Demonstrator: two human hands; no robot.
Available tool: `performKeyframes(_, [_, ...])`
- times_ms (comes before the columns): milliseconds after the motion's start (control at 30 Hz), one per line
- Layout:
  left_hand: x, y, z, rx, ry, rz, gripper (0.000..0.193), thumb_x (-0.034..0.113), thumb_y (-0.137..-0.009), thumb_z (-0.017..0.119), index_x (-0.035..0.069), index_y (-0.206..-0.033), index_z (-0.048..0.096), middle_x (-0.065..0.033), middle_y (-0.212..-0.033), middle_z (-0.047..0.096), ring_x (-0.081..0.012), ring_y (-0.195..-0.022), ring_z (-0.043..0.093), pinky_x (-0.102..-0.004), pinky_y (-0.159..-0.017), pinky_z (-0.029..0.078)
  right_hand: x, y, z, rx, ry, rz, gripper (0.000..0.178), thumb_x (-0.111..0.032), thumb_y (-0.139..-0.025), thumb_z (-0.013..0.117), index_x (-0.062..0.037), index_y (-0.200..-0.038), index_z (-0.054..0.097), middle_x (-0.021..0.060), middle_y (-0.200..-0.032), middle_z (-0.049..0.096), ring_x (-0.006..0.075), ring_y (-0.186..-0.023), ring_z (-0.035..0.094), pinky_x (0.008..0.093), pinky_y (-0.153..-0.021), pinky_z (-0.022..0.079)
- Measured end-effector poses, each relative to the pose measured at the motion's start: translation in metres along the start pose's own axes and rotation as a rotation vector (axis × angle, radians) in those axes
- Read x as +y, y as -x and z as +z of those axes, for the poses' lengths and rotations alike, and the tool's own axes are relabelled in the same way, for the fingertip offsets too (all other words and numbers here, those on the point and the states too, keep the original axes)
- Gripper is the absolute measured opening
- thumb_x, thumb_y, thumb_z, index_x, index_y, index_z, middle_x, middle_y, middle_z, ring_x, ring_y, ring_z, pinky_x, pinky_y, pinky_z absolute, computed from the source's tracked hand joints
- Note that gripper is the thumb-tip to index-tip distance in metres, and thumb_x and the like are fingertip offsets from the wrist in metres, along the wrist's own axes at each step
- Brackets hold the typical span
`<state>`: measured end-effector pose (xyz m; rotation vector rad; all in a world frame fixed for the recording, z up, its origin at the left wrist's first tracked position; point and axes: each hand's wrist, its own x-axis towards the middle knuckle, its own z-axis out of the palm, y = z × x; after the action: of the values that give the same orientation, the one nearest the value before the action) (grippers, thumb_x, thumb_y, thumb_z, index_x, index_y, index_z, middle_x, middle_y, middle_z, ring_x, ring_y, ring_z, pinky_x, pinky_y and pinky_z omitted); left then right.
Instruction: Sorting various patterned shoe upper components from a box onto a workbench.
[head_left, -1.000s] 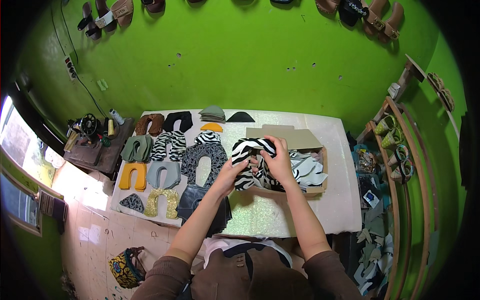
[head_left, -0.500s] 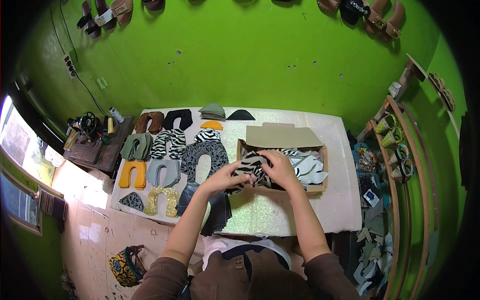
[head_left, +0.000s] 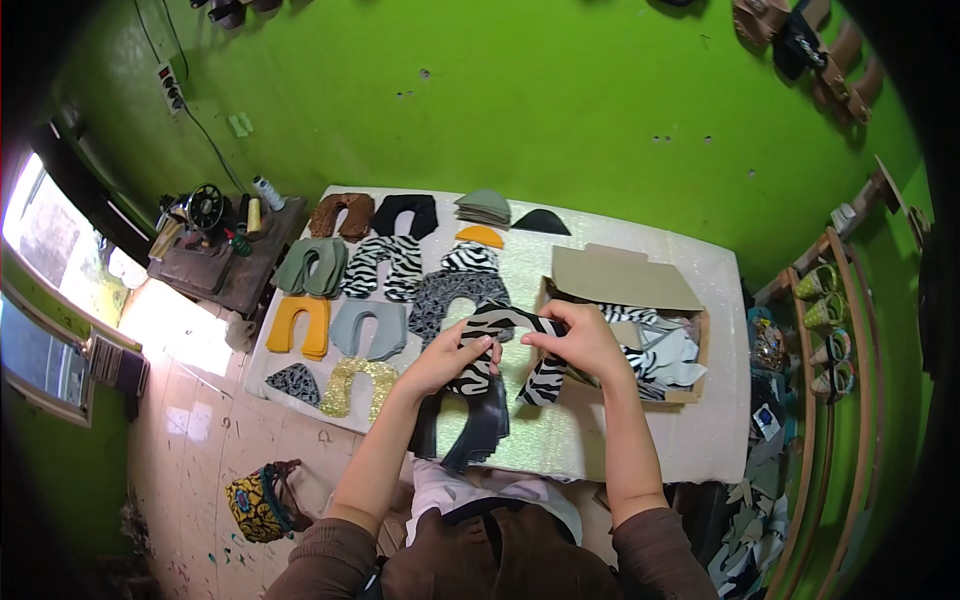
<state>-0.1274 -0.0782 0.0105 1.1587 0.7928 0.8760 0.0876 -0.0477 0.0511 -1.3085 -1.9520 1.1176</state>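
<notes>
A zebra-print horseshoe-shaped piece (head_left: 543,378) hangs between my two hands above the table, its curve at the top and its legs pointing down. My left hand (head_left: 450,358) is closed on its left leg, while my right hand (head_left: 588,342) pinches the upper right of the curve. Just below my left hand lie dark horseshoe pieces (head_left: 480,430). Behind it is a stack of grey patterned pieces (head_left: 450,295), partly covered. To the right stands an open cardboard box (head_left: 620,280) holding white and zebra-print scraps (head_left: 662,360).
Stacks of yellow (head_left: 283,325), grey (head_left: 368,317), gold glitter (head_left: 340,390) and zebra-print pieces (head_left: 375,262) fill the table's left side. A sewing machine (head_left: 205,212) stands at far left, a wooden shoe rack (head_left: 805,400) at right. A patterned bag (head_left: 255,505) lies on the floor.
The bunched zebra-print piece has moved away from the box to the left and now hangs spread between both hands. My view has turned left.
</notes>
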Motion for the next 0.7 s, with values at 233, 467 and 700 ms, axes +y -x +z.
performKeyframes(233, [-0.010, 0.023, -0.081, 0.321, 0.276, -0.075, 0.023, 0.015, -0.090, 0.047, 0.004, -0.110, 0.042, -0.0073, -0.082, 0.058, -0.0136, -0.069, 0.058, -0.0262, -0.062, 0.051, 0.024, -0.054, 0.096, -0.090, -1.054, 0.083, 0.023, -0.008, -0.082, 0.060, 0.0002, -0.103, 0.053, 0.0060, -0.094, 0.062, 0.0114, -0.082, 0.059, 0.0238, -0.069, 0.050])
performKeyframes(467, [-0.015, 0.021, -0.184, 0.285, 0.268, -0.241, 0.029, 0.008, -0.089, 0.046, 0.003, -0.118, 0.041, -0.0107, -0.101, 0.059, -0.0138, -0.085, 0.058, -0.0260, -0.072, 0.049, 0.034, -0.132, 0.186, 0.004, -1.036, 0.258, 0.023, -0.011, -0.089, 0.049, -0.0034, -0.111, 0.046, 0.0108, -0.093, 0.061, 0.0160, -0.078, 0.062, 0.0281, -0.065, 0.053])
performKeyframes(700, [-0.056, -0.008, -0.288, 0.386, -0.035, -0.145, 0.028, 0.004, -0.086, 0.049, -0.003, -0.113, 0.045, -0.0055, -0.101, 0.056, -0.0096, -0.088, 0.053, -0.0231, -0.076, 0.043, 0.048, -0.211, 0.226, 0.151, -0.751, 0.341, 0.023, -0.009, -0.083, 0.056, 0.0008, -0.104, 0.053, -0.0002, -0.079, 0.056, 0.0061, -0.065, 0.048, 0.0197, -0.059, 0.040])
